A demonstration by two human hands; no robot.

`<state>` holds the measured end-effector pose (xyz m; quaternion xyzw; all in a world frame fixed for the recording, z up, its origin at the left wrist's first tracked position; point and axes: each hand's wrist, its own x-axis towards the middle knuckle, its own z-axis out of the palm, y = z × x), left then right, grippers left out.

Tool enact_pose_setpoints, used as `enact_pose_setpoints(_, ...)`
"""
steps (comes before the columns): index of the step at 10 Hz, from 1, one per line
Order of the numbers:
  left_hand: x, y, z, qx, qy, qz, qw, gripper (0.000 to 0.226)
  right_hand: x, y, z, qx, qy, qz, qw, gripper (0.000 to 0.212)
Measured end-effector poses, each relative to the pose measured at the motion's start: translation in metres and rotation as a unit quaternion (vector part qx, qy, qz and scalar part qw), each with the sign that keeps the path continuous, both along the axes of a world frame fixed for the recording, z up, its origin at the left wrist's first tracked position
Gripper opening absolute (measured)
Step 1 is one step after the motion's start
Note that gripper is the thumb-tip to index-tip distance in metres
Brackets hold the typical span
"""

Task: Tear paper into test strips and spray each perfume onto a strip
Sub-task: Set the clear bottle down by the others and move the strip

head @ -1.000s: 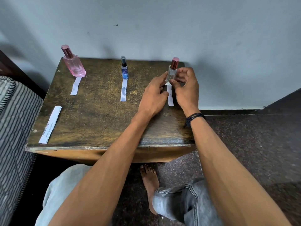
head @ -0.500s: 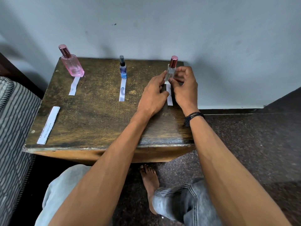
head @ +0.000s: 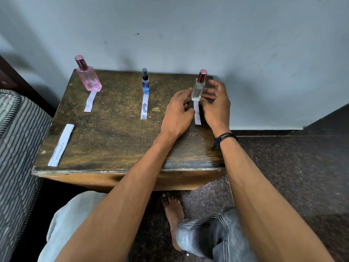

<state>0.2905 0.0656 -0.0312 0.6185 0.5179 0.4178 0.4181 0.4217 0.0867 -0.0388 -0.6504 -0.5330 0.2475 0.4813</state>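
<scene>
Head view is showing a clear bottle (head: pixel 198 90) with a red cap standing upright on the far end of a paper strip (head: pixel 197 114), near the back right corner of the wooden table (head: pixel 113 138). Left hand (head: pixel 177 112) is resting with fairly straight fingers, fingertips touching the bottle's side and the strip. Right hand (head: pixel 217 104) is hovering just beside the bottle, fingers loosely spread, holding nothing. A finger brushing the narrow bottle is likely to tip it or drag the strip askew. Counting: three bottles, with a pink bottle (head: pixel 88 78) and a blue bottle (head: pixel 145 86), and four strips, one at each bottle plus a printed spare strip (head: pixel 60 145) at the left edge.

Left hand (head: pixel 178 108) flat, fingers extended, right hand (head: pixel 215 104) loosely spread
</scene>
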Motion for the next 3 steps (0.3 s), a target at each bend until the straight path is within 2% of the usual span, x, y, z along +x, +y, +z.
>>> enact_pose_setpoints(3, -0.031, -0.036, 0.009, 0.033, 0.031, 0.044, 0.998, 0.051, 0.004, -0.006, 0.003, 0.011, 0.045, -0.045, 0.998, 0.06)
